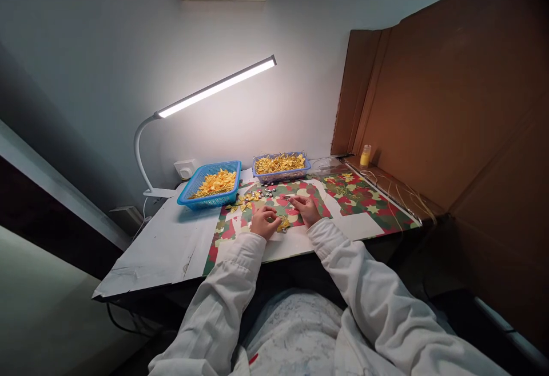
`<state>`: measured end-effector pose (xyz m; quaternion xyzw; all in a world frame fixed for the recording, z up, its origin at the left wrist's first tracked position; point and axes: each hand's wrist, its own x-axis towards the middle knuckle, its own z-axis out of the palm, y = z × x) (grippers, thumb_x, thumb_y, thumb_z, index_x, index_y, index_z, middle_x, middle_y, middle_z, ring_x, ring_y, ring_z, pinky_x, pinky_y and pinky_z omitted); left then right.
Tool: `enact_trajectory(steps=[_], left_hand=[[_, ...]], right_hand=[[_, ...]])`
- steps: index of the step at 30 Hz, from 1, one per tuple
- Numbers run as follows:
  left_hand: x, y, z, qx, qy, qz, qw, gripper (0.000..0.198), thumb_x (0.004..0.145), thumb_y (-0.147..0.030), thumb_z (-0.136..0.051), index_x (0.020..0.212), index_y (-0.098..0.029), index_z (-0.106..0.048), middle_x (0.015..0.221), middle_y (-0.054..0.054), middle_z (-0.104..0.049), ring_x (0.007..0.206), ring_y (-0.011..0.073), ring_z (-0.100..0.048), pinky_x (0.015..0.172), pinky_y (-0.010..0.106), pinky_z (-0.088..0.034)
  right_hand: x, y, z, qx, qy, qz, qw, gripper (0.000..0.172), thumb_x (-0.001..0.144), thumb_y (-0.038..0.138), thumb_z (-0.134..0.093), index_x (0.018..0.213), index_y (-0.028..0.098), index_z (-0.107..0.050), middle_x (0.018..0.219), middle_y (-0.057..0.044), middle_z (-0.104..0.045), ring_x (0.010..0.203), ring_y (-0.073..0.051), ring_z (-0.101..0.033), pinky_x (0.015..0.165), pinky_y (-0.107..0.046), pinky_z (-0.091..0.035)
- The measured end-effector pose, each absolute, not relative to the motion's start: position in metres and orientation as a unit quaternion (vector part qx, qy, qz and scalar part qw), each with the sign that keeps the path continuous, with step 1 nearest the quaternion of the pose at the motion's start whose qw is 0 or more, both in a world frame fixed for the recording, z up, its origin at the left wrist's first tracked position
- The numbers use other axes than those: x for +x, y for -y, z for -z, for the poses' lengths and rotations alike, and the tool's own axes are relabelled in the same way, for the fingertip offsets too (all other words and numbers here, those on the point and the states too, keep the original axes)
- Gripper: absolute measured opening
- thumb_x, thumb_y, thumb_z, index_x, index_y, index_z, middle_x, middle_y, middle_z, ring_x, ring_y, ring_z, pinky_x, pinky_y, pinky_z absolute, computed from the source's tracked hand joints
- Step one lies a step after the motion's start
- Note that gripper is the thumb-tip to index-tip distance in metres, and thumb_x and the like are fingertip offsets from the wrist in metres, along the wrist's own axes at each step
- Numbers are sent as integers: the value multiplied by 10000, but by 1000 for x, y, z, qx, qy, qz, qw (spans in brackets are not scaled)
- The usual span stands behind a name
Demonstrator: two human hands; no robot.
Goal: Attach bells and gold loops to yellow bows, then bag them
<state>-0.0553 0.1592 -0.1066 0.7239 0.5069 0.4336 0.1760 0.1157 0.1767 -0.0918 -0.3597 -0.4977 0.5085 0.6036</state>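
Note:
My left hand [265,223] is above the front part of the table, fingers curled together in a pinch; what they hold is too small to make out. My right hand [306,210] is closed, thumb against fingers, on a thin slender piece [286,198] that points left; its kind is unclear. Between the hands, close to the left fingertips, lies a small yellow bow with a silver bell [283,224]. Beyond the left hand are several loose yellow bows [245,202] and small silver bells [269,191].
A blue basket [210,200] of yellow bows stands back left. A purple-blue basket [282,176] holds more bows with gold ties. A lit lamp [217,87] hangs over the table. At right are a small jar [365,156], loose cords [392,187] and a cardboard wall [446,96].

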Motion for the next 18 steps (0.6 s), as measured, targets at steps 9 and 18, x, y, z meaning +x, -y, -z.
enact_trajectory(steps=[9,18], left_hand=[[-48,-149,99,735,-527,-406,132,133,611,-211,-648,492,-211,-588,834,54,-642,894,254,-572,888,424,-411],[-47,-148,97,728,-551,-378,153,156,604,-211,-656,470,-204,-577,825,41,-631,873,240,-577,814,384,-426]], right_hand=[[118,-183,101,-390,461,-494,626,291,712,443,-713,735,161,-645,667,3,-615,644,-126,-544,623,-274,-457],[119,-186,103,-409,417,-481,654,356,614,493,-742,715,163,-654,558,39,-545,534,-99,-454,518,-253,-367]])
